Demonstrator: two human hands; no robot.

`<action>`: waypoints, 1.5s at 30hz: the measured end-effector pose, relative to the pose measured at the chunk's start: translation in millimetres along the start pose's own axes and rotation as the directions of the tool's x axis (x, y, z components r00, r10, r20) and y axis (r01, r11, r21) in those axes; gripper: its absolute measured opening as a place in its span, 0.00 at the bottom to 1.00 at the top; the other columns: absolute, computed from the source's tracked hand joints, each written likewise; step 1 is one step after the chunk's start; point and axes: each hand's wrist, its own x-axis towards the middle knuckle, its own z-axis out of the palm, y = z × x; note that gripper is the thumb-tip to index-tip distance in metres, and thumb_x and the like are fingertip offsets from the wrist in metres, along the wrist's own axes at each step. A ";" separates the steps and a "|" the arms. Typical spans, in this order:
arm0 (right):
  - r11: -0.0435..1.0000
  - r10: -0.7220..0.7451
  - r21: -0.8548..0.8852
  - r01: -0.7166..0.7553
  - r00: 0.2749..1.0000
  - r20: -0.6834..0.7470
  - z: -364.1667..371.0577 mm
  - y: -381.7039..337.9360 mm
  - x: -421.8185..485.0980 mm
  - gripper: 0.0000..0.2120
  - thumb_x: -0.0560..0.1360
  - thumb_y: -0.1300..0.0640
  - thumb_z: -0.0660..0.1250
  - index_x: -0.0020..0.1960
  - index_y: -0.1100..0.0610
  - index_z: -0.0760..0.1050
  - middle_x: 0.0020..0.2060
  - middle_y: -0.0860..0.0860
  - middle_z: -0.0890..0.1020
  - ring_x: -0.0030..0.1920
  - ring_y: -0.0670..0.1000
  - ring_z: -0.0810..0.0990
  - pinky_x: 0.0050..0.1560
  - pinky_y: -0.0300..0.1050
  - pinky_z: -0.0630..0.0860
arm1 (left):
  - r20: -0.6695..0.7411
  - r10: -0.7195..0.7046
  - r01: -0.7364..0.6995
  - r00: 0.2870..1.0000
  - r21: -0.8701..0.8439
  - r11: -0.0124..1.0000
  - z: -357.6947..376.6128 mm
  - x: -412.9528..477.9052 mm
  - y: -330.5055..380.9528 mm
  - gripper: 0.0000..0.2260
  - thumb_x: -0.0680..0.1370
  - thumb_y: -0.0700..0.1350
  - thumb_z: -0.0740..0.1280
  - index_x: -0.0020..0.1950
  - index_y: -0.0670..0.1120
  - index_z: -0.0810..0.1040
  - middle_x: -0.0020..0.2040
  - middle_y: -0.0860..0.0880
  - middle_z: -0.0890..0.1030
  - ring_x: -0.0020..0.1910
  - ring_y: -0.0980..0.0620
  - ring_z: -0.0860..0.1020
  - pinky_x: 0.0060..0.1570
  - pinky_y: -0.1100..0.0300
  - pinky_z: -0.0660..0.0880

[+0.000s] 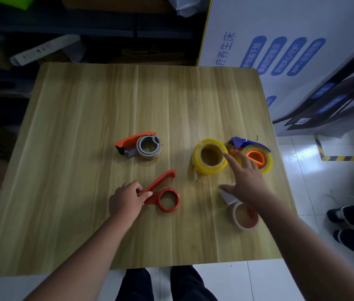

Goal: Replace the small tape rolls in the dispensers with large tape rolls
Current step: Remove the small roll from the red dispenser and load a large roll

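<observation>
The left hand, low and left of centre, is closed on the handle of an empty orange dispenser, pinching it against the desk; its ring core lies bare, with no roll on it. The right hand, right of centre, is spread open and holds nothing, its forefinger stretched to the rim of the large yellow tape roll, which stands on its flat side.

That roll looks thick and fairly heavy for its size, stiff through its cardboard core, with smooth outer wraps that are likely slick. The surest hold is probably fingers inside the core and thumb on the outer wall (a loose tail hangs at its lower left and could stick to the desk).

Under the right wrist lies a small pale tape roll, thin and light, apparently already off a dispenser. Just right of the yellow roll sits a blue dispenser already carrying a large roll. Up and left of centre, an orange dispenser with a small roll is yet to be changed.

The desk's upper half is bare and gives ample room. The right edge runs close beside the blue dispenser, so work is safer drawn toward the middle.
</observation>
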 end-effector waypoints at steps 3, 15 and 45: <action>0.979 -0.163 -0.109 0.174 0.981 0.105 -23.8 -17.7 48.1 0.54 0.67 0.42 0.78 0.79 0.39 0.43 0.79 0.50 0.45 0.77 0.62 0.50 0.70 0.64 0.63 | -0.015 0.018 -0.019 1.000 -0.024 1.000 -1.5 -1.4 -3.8 0.14 0.70 0.63 0.69 0.38 0.54 0.75 0.38 0.57 0.77 0.37 0.56 0.76 0.35 0.57 0.73; 0.948 -0.157 -0.211 0.238 0.927 0.340 -11.3 -25.8 99.4 0.62 0.63 0.45 0.81 0.75 0.34 0.34 0.79 0.51 0.41 0.75 0.67 0.57 0.65 0.66 0.71 | 0.071 0.026 -0.012 0.997 -0.185 0.983 -3.5 -10.4 -35.9 0.09 0.73 0.56 0.69 0.51 0.56 0.78 0.48 0.57 0.77 0.43 0.56 0.77 0.42 0.55 0.75; 0.996 0.055 0.049 -0.074 0.948 0.313 95.4 -156.6 -16.0 0.56 0.66 0.34 0.71 0.77 0.41 0.33 0.78 0.57 0.45 0.73 0.66 0.58 0.60 0.57 0.74 | 0.133 0.016 0.027 0.991 -0.310 0.950 -3.2 -2.6 -39.6 0.04 0.71 0.55 0.72 0.43 0.59 0.79 0.45 0.58 0.78 0.43 0.58 0.77 0.44 0.55 0.77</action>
